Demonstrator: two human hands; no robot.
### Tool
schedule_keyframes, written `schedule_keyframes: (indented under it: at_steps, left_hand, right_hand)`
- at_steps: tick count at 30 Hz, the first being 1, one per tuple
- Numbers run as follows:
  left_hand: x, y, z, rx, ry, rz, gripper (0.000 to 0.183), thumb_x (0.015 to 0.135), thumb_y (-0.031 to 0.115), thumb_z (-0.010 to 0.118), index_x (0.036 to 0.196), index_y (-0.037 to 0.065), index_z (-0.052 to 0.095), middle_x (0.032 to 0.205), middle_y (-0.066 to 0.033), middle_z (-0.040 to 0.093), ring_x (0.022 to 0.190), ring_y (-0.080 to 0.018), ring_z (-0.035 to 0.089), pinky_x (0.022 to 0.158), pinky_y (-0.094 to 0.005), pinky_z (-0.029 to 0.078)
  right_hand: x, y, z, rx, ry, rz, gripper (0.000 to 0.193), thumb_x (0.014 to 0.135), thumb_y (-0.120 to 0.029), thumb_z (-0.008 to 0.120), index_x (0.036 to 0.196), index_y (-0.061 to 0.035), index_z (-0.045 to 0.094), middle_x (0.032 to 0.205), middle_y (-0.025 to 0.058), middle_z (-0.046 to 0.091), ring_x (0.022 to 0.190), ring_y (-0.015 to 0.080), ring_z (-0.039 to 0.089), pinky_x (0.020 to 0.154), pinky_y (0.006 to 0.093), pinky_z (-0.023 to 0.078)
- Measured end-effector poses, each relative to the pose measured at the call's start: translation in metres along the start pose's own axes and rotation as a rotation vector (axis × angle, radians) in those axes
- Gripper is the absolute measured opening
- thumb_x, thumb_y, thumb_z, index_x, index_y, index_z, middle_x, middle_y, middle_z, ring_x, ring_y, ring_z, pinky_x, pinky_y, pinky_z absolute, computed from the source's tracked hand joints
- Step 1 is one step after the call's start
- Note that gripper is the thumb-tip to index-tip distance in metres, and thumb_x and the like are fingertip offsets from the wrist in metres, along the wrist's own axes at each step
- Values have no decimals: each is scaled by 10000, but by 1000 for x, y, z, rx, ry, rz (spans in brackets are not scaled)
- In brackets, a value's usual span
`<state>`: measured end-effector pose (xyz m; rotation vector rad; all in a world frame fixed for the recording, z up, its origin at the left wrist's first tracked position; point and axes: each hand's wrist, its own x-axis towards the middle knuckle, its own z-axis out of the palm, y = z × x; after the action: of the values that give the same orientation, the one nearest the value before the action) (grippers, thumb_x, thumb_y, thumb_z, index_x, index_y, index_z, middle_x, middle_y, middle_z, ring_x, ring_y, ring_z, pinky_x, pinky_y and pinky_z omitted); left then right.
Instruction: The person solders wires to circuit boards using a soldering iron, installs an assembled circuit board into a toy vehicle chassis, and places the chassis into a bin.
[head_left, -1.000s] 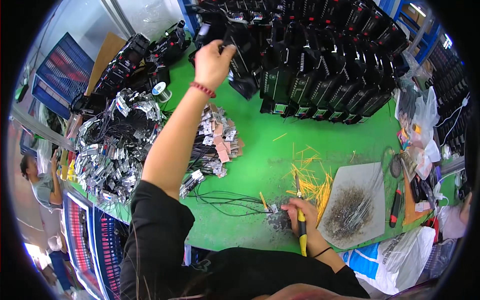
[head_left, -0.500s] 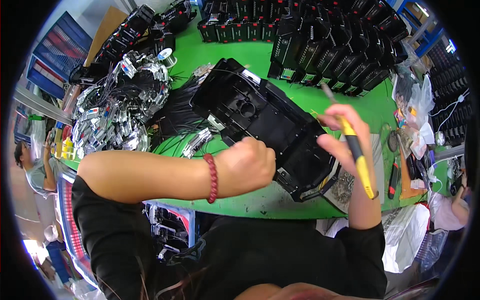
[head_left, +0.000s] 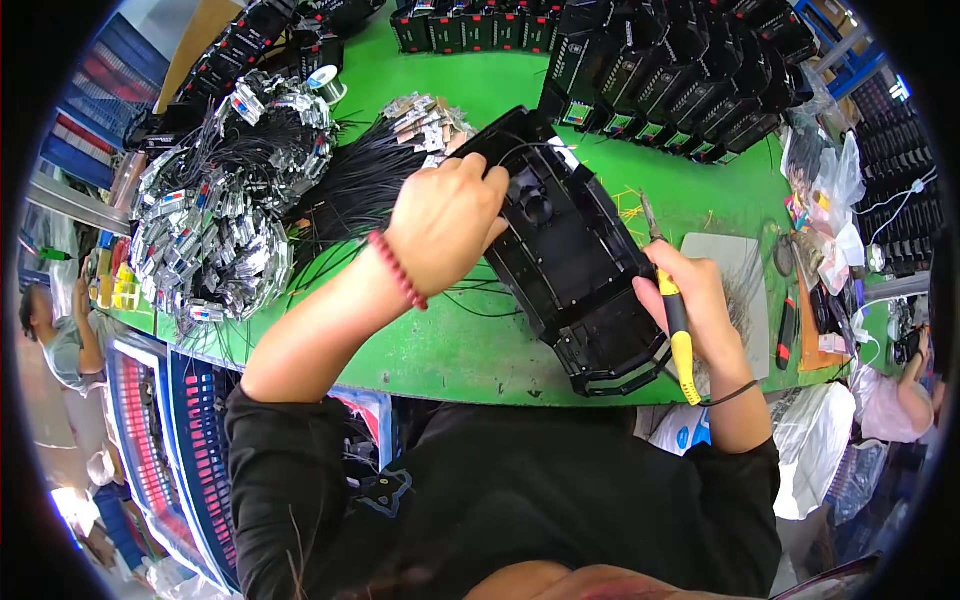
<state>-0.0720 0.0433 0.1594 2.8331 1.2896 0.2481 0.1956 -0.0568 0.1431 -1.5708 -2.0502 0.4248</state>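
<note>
- And here the black case (head_left: 575, 250) is seen between the two hands, hollow side up above the green table (head_left: 450, 360).
- Its far-left edge is overlapped by the left hand (head_left: 450, 215), fingers curled in; whether anything is pinched beneath them cannot be told.
- From that hand, the case is stretched out rightward and back toward the body, its long axis slanted from far left to near right.
- Over on the opposite long wall, the right hand (head_left: 695, 295) is placed just beside the nearer half, fingers closed round a soldering iron (head_left: 680, 330).
- The iron's metal tip is pointed away from the body, beyond the right hand and outside the case wall.
- So the far end is flanked more closely by the left hand.
</note>
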Motion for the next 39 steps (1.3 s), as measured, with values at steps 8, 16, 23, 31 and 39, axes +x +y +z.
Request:
schedule_keyframes:
  at_steps: [8,16,23,31,39]
  left_hand:
    - [12,-7,34,-229,294,143,145,774,163,673,861,62,617,740,-90,600,807,-286,593,684,-387,489]
    - [-26,-7,29,-442,113,177,608,822,-20,570,1400,95,420,647,-137,546,584,-292,560,577,-388,451]
    - [-18,31,87,-425,188,172,465,770,-15,600,1222,81,542,598,-70,543,560,-260,568,588,-377,459]
    - [-29,59,134,-736,161,-139,149,848,51,630,996,33,620,781,-149,638,700,-324,632,647,-363,509]
    - [-31,68,141,-976,211,-140,75,795,25,664,832,0,604,765,-150,604,706,-326,606,626,-383,495]
  right_hand:
    - [-7,4,-2,14,-62,-91,232,754,-51,712,930,-97,567,600,133,500,539,357,540,482,381,400]
    - [53,57,-10,-261,-14,-489,205,760,-121,730,926,-147,613,636,71,574,555,273,589,482,381,417]
    - [129,67,1,-462,242,-806,180,713,-109,661,891,-127,641,716,26,609,600,214,586,550,332,468]
    - [124,86,37,-363,324,-826,218,712,-88,641,930,-105,631,915,119,666,707,249,624,633,348,511]
    - [-5,51,99,388,447,-142,259,801,53,696,1038,-17,617,883,99,684,834,164,678,751,284,552]
